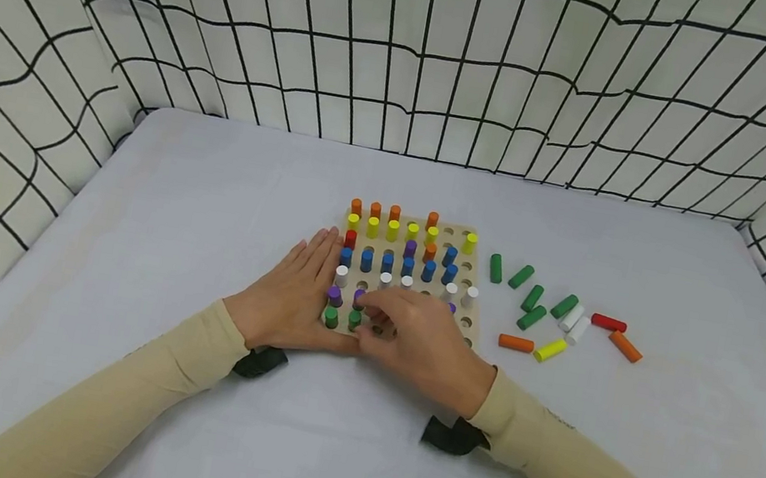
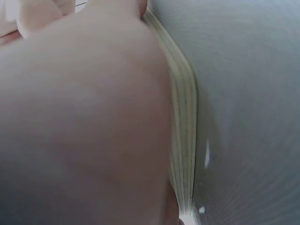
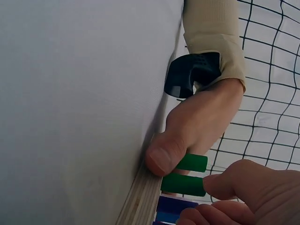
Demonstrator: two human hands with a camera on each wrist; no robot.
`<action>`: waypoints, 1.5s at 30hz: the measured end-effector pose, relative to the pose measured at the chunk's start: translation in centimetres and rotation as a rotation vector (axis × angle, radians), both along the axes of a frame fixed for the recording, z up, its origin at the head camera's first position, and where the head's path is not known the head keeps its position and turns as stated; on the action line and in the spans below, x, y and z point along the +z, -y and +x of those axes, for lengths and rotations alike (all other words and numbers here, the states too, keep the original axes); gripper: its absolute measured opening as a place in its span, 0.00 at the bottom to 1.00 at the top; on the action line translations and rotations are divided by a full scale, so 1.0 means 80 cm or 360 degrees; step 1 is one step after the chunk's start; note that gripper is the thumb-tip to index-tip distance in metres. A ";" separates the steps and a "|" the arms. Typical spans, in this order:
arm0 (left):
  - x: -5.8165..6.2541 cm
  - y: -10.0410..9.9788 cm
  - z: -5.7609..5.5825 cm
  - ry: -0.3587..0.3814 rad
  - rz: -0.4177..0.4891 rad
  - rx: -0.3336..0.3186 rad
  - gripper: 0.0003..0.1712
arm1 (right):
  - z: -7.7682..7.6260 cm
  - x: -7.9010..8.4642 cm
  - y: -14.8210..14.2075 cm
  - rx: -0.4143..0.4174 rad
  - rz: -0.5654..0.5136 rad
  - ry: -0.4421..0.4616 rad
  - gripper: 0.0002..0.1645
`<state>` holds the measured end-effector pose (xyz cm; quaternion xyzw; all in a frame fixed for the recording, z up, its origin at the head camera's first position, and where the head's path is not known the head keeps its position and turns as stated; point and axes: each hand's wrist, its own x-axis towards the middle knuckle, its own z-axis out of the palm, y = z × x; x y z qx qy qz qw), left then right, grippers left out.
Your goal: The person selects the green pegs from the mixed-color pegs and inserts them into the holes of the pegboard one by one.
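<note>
My right hand (image 1: 426, 344) touches a green peg (image 3: 183, 184) in the plywood pegboard's (image 1: 382, 246) nearest row; pinched or not, I cannot tell. My left hand (image 1: 289, 299) lies straight-fingered along its left side. Orange cylindrical pegs (image 1: 395, 214) occupy its farthest row.

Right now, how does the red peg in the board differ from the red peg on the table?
The red peg in the board stands upright; the red peg on the table lies on its side. The upright one is beside the left hand; the lying one is next to an orange peg. Both are red cylinders.
</note>
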<state>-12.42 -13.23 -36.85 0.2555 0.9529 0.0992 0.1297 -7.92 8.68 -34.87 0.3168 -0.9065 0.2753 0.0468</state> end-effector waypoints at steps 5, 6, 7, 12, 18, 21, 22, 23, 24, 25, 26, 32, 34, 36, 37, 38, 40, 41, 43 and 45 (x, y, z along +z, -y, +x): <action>-0.002 0.001 -0.001 0.0048 0.0001 0.0023 0.83 | -0.004 0.011 -0.013 -0.0007 -0.0013 -0.0005 0.14; -0.002 0.001 -0.001 0.0050 -0.0006 0.0025 0.84 | -0.006 0.013 -0.017 -0.0013 -0.0021 -0.0013 0.14; -0.003 0.001 -0.001 0.0050 -0.0006 0.0024 0.84 | -0.007 0.015 -0.021 -0.0023 -0.0033 -0.0014 0.14; -0.003 0.004 -0.002 0.0035 -0.0007 0.0021 0.84 | -0.012 0.021 -0.044 -0.0079 -0.0057 -0.0013 0.15; -0.003 0.005 -0.004 0.0047 0.0003 0.0024 0.85 | -0.019 0.029 -0.077 -0.0139 -0.0109 -0.0070 0.16; -0.004 0.004 -0.005 0.0050 0.0005 0.0017 0.85 | -0.023 0.032 -0.097 -0.0178 -0.0142 -0.0104 0.16; -0.004 0.004 -0.005 0.0052 0.0006 0.0014 0.85 | -0.024 0.033 -0.104 -0.0192 -0.0153 -0.0114 0.16; -0.004 0.004 -0.005 0.0054 0.0006 0.0011 0.85 | -0.026 0.034 -0.111 -0.0211 -0.0163 -0.0122 0.15; -0.004 0.004 -0.006 0.0059 0.0007 0.0012 0.85 | -0.027 0.036 -0.118 -0.0231 -0.0176 -0.0135 0.15; -0.003 0.005 -0.006 0.0063 0.0008 0.0013 0.85 | -0.029 0.037 -0.125 -0.0246 -0.0195 -0.0138 0.15; -0.003 0.005 -0.006 0.0070 0.0011 0.0016 0.85 | -0.031 0.038 -0.133 -0.0256 -0.0218 -0.0139 0.15; -0.003 0.005 -0.004 0.0076 0.0017 0.0027 0.84 | -0.044 0.043 -0.169 -0.0378 -0.0372 -0.0155 0.17; -0.003 0.004 -0.003 0.0071 0.0017 0.0026 0.84 | -0.049 0.044 -0.180 -0.0443 -0.0406 -0.0126 0.17; -0.004 0.004 -0.002 0.0066 0.0019 0.0024 0.84 | -0.053 0.042 -0.188 -0.0496 -0.0445 -0.0073 0.17; -0.004 0.004 -0.002 0.0064 0.0020 0.0023 0.84 | -0.056 0.042 -0.192 -0.0520 -0.0459 -0.0041 0.17; -0.005 0.004 -0.002 0.0063 0.0023 0.0024 0.84 | -0.058 0.041 -0.195 -0.0542 -0.0468 -0.0011 0.18; -0.005 0.003 -0.001 0.0063 0.0027 0.0023 0.84 | -0.061 0.040 -0.201 -0.0590 -0.0469 0.0047 0.18; -0.005 0.003 -0.001 0.0060 0.0031 0.0022 0.84 | -0.062 0.039 -0.204 -0.0611 -0.0475 0.0077 0.18; -0.005 0.002 -0.001 0.0059 0.0040 0.0019 0.84 | -0.064 0.038 -0.209 -0.0649 -0.0472 0.0127 0.18; -0.005 0.001 0.000 0.0056 0.0045 0.0017 0.84 | -0.066 0.037 -0.215 -0.0678 -0.0451 0.0163 0.18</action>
